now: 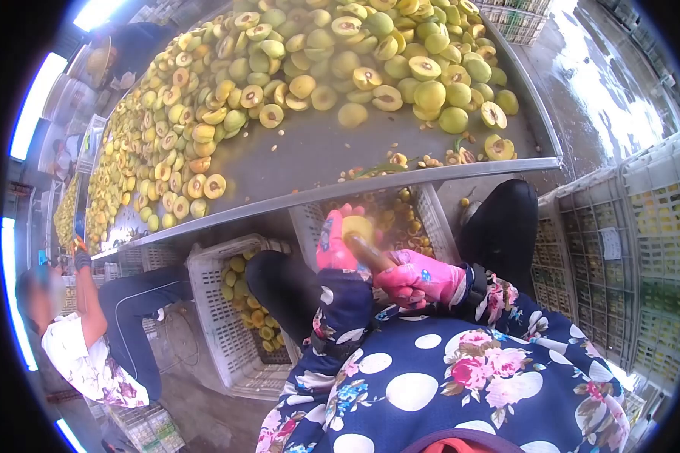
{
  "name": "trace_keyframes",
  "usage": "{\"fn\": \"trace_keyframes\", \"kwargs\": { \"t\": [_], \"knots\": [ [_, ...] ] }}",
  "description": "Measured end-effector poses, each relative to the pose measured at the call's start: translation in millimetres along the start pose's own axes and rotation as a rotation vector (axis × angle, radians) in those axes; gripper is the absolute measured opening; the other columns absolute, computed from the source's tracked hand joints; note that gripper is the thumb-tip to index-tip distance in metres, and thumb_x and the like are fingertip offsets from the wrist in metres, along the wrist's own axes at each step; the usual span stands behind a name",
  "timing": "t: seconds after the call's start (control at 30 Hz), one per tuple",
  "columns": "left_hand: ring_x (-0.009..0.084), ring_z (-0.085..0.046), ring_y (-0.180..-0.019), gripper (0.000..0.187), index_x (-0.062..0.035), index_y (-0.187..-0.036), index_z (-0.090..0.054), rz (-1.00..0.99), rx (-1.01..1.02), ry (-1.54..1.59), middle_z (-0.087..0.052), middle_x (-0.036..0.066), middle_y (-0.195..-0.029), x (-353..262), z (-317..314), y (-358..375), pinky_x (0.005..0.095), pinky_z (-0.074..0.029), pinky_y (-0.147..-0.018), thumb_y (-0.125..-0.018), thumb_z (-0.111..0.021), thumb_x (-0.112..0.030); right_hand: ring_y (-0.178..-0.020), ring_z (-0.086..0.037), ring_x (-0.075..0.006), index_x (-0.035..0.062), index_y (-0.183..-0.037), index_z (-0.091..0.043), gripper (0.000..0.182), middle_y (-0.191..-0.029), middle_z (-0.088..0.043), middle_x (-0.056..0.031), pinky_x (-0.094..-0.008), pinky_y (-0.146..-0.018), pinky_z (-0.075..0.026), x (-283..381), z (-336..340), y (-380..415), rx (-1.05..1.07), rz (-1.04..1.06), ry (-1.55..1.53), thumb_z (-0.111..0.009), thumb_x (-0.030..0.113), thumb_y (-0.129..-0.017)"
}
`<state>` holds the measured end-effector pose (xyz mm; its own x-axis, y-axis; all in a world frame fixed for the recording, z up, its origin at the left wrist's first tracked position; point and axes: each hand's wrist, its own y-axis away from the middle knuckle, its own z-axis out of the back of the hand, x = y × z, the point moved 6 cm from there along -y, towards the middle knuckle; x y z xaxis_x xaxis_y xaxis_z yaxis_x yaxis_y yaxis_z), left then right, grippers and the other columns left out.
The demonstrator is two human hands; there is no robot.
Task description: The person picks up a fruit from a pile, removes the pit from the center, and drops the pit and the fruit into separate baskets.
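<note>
My left hand (pixel 335 243), in a pink glove, is closed around a yellow-green plum (pixel 357 226) above a crate. In my right hand (pixel 423 278), also pink-gloved, is a brownish, elongated hand tool (pixel 369 254) whose tip meets the plum; blur hides its exact kind. Both hands are close together in front of my floral sleeves. Just beyond them, the metal table (pixel 302 162) carries a large heap of whole and halved plums (pixel 272 115), some with stones showing. Loose stones and scraps (pixel 431 161) lie along its near edge.
Under the table edge stands a crate (pixel 440 219) with fruit pieces inside. Left of my knee is another crate (pixel 230 362) with plums. Stacked crates (pixel 604 249) rise on my right. A co-worker (pixel 91 340) sits at the left by the table.
</note>
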<state>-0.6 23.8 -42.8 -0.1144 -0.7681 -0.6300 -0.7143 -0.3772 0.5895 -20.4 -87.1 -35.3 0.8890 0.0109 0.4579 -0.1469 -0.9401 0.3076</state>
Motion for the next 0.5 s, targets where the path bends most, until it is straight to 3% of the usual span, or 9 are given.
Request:
{"fn": "trace_keyframes", "kwargs": {
  "t": [0.03,0.13,0.2,0.3,0.33,0.43,0.5],
  "knots": [
    [0.0217,-0.059,-0.085,0.034,-0.0074,-0.110,-0.053,0.012,-0.007,-0.009,-0.058,0.011,-0.104,-1,-1,2,0.0354,-0.053,-0.064,-0.089,-0.052,-0.033,-0.033,-0.040,-0.0060,0.0067,-0.091,-0.049,0.019,-0.052,-0.047,0.0020,-0.0178,-0.030,-0.031,2,-1,0,-0.023,0.013,0.036,-0.057,0.023,-0.085],
    [0.0232,-0.061,-0.080,0.036,-0.0077,-0.109,-0.052,-0.437,0.405,-0.336,-0.062,0.008,-0.092,-17,25,-36,0.0356,-0.054,-0.062,-0.090,-0.046,-0.038,-0.034,-0.042,-0.0068,0.0049,-0.093,-0.048,0.019,-0.053,-0.048,0.0008,-0.0188,-0.031,-0.033,7,-3,12,-0.030,0.070,0.246,-0.056,0.020,-0.084],
    [0.0194,-0.060,-0.084,0.031,-0.0074,-0.101,-0.056,-0.588,-0.002,-0.529,-0.062,0.006,-0.092,-74,37,-29,0.0316,-0.053,-0.064,-0.088,-0.052,-0.035,-0.035,-0.043,-0.0077,0.0039,-0.091,-0.050,0.017,-0.053,-0.048,-0.0010,-0.0198,-0.033,-0.034,6,3,48,-0.170,0.049,0.269,-0.055,0.018,-0.085],
    [0.0215,-0.059,-0.087,0.031,-0.0077,-0.096,-0.058,-0.221,0.012,0.324,-0.063,0.005,-0.094,-116,76,-45,0.0390,-0.054,-0.069,-0.088,-0.051,-0.037,-0.035,-0.043,-0.0081,0.0022,-0.091,-0.050,0.016,-0.053,-0.049,-0.0024,-0.0206,-0.033,-0.034,10,10,53,-0.266,0.066,0.225,-0.054,0.016,-0.085],
    [0.0263,-0.058,-0.088,0.036,-0.0078,-0.101,-0.058,-0.109,0.019,0.416,-0.062,0.008,-0.099,-108,72,-41,0.0441,-0.053,-0.072,-0.089,-0.049,-0.040,-0.035,-0.042,-0.0078,0.0018,-0.092,-0.050,0.017,-0.053,-0.048,-0.0017,-0.0203,-0.033,-0.034,13,7,50,-0.266,0.041,0.240,-0.053,0.017,-0.085],
    [0.0352,-0.058,-0.090,0.049,-0.0043,-0.109,-0.056,-0.059,0.106,0.251,-0.060,0.016,-0.102,-115,60,-25,0.0454,-0.053,-0.073,-0.089,-0.042,-0.047,-0.036,-0.042,-0.0073,0.0028,-0.090,-0.050,0.016,-0.053,-0.048,-0.0009,-0.0198,-0.034,-0.034,20,9,40,-0.289,0.020,0.242,-0.054,0.018,-0.085],
    [0.0358,-0.059,-0.089,0.050,-0.0035,-0.109,-0.055,-0.147,0.213,0.225,-0.060,0.016,-0.104,-139,83,-30,0.0466,-0.053,-0.072,-0.090,-0.039,-0.047,-0.038,-0.043,-0.0065,0.0051,-0.090,-0.050,0.017,-0.055,-0.048,0.0002,-0.0187,-0.035,-0.034,14,26,37,-0.395,-0.001,0.297,-0.056,0.020,-0.085]
  ]
}}
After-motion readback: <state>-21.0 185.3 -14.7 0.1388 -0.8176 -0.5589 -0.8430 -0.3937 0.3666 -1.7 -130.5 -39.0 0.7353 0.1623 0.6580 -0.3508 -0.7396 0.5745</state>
